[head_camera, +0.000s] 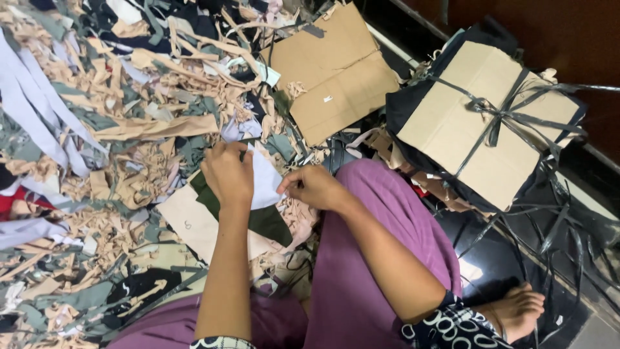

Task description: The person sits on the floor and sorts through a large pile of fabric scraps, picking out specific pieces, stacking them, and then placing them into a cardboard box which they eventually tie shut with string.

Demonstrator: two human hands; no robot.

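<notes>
Now, starting at the left, a deep heap of fabric scraps (97, 129) in beige, grey, white and navy is spreading across the floor in front of you. Your left hand (227, 174) is resting palm down on a white fabric piece (266, 184), its fingers curled together over the piece's upper edge. That white piece is lying on a dark green fabric piece (268, 221), which in turn is sitting on a larger cream fabric piece (194, 223), all stacked just beside your knee. Your right hand (313, 187) is pinching the white piece's right edge, thumb and fingertips pressed together on the cloth. Your purple trouser leg (374, 258) is stretching out under your right forearm. Above the hands, a flat sheet of cardboard (332, 71) is lying on the scraps. Further right, a bundle (478, 116) of dark cloth capped with cardboard is sitting tied with black strapping, and your bare foot (520, 310) is resting on the glossy dark floor (491, 245).
</notes>
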